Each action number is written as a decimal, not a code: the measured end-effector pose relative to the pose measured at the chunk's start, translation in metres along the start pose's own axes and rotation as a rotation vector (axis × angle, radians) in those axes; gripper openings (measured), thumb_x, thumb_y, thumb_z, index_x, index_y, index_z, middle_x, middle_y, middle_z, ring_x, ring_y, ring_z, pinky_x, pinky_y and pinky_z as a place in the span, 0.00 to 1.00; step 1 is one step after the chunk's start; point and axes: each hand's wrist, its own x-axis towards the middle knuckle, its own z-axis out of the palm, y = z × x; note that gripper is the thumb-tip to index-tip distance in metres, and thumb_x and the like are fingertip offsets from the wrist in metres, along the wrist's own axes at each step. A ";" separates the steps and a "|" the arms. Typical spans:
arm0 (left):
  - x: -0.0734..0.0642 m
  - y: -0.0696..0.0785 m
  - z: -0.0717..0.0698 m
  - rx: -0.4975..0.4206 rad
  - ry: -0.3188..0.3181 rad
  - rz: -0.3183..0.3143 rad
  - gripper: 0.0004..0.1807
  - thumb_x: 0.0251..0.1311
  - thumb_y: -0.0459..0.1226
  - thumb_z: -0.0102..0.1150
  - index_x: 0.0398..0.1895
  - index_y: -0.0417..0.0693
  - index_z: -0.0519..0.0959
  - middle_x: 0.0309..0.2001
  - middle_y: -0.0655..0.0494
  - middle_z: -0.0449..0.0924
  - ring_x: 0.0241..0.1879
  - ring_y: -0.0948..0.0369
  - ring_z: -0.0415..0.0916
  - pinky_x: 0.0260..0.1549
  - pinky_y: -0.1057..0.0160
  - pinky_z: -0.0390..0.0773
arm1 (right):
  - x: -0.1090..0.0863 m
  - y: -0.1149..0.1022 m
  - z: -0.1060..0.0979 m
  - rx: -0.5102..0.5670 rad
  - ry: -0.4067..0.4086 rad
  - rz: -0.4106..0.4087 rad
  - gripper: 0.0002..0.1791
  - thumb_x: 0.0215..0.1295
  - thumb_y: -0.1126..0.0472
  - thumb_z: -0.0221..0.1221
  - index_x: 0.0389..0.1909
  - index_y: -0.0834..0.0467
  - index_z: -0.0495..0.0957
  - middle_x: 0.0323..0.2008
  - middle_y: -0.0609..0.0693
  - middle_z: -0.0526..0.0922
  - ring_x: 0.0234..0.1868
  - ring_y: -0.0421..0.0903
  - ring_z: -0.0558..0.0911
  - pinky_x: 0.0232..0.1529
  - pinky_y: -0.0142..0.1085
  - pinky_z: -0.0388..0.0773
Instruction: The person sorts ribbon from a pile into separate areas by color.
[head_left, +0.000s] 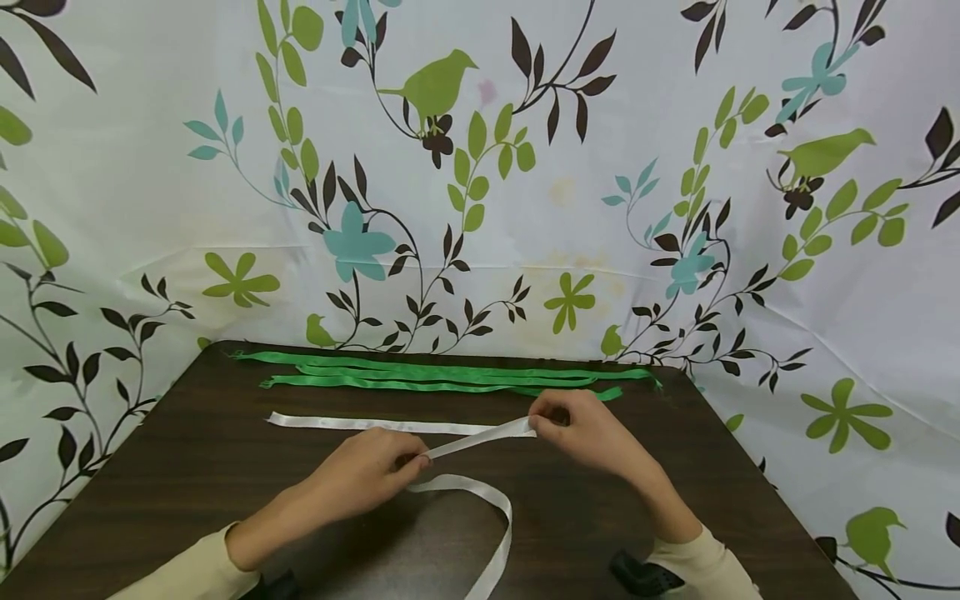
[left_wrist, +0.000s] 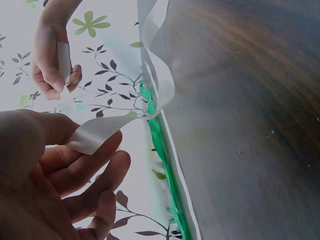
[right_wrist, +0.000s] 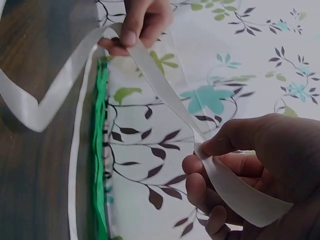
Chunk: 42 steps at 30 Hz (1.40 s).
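Note:
A white ribbon [head_left: 480, 438] stretches between the two hands above the table. My left hand [head_left: 367, 472] pinches it between thumb and forefinger, the other fingers loosely bent in the left wrist view. From there the ribbon's long tail [head_left: 498, 508] curves down toward the table's near edge. My right hand [head_left: 588, 429] pinches the ribbon close to its end, and a short free end [right_wrist: 245, 200] runs past the thumb over the fingers. Just behind the hands, a second white ribbon [head_left: 322, 422] lies flat across the table, partly covered by the held one.
Several green ribbons [head_left: 420, 369] lie side by side along the far edge of the dark wooden table [head_left: 187, 467]. A patterned cloth [head_left: 480, 233] with birds and leaves hangs behind the table and at both sides.

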 end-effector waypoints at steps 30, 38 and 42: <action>-0.001 -0.002 -0.031 0.050 -0.019 -0.171 0.08 0.71 0.39 0.59 0.34 0.59 0.85 0.22 0.70 0.71 0.19 0.70 0.65 0.19 0.63 0.67 | -0.013 0.064 -0.046 -0.079 0.016 0.203 0.06 0.74 0.63 0.59 0.38 0.58 0.83 0.25 0.50 0.81 0.23 0.46 0.77 0.29 0.43 0.75; -0.002 -0.005 -0.032 0.061 -0.048 -0.210 0.08 0.71 0.38 0.58 0.33 0.57 0.85 0.20 0.68 0.69 0.17 0.68 0.64 0.18 0.63 0.65 | -0.015 0.068 -0.051 -0.092 0.014 0.218 0.05 0.74 0.63 0.59 0.38 0.60 0.82 0.26 0.51 0.81 0.26 0.47 0.79 0.29 0.42 0.76; -0.003 -0.010 -0.036 0.063 -0.077 -0.223 0.08 0.70 0.37 0.59 0.32 0.58 0.84 0.21 0.68 0.70 0.18 0.68 0.64 0.18 0.62 0.66 | -0.016 0.070 -0.054 -0.098 0.022 0.233 0.06 0.74 0.63 0.60 0.39 0.60 0.83 0.26 0.50 0.82 0.27 0.47 0.81 0.29 0.43 0.76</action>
